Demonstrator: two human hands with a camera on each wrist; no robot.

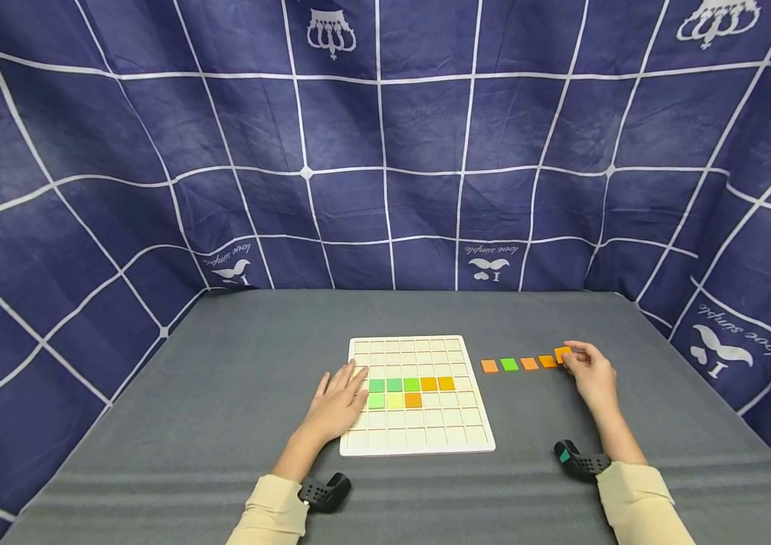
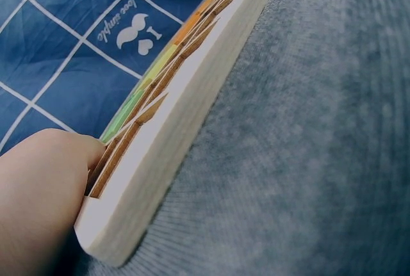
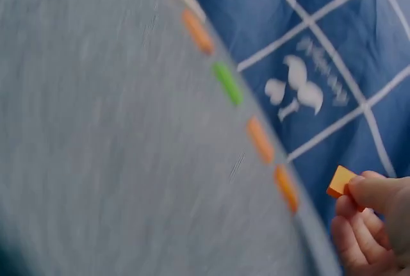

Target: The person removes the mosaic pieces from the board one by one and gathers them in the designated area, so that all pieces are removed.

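A cream board (image 1: 454, 437) with a raised grid lies on the grey cloth. Flat across its left edge rests my left hand (image 1: 335, 406), fingers extended beside the filled cells; its thumb (image 2: 90, 151) lies at the edge in the left wrist view. My right hand (image 1: 593, 378) pinches an orange square tile (image 3: 341, 181) between thumb and fingers, raised at the right end of a row of tiles. That row holds a light orange tile (image 1: 489, 366), a green tile (image 1: 510, 365), another light orange tile (image 1: 529, 363) and an orange tile (image 1: 547, 362).
Two rows of coloured tiles sit in the board's cells, with a yellow tile (image 1: 395, 400) and a dark orange tile (image 1: 413, 400) in the nearer one. A blue curtain (image 1: 426, 204) with white lines hangs behind the table (image 1: 256, 378). Each wrist wears a black band (image 1: 326, 492).
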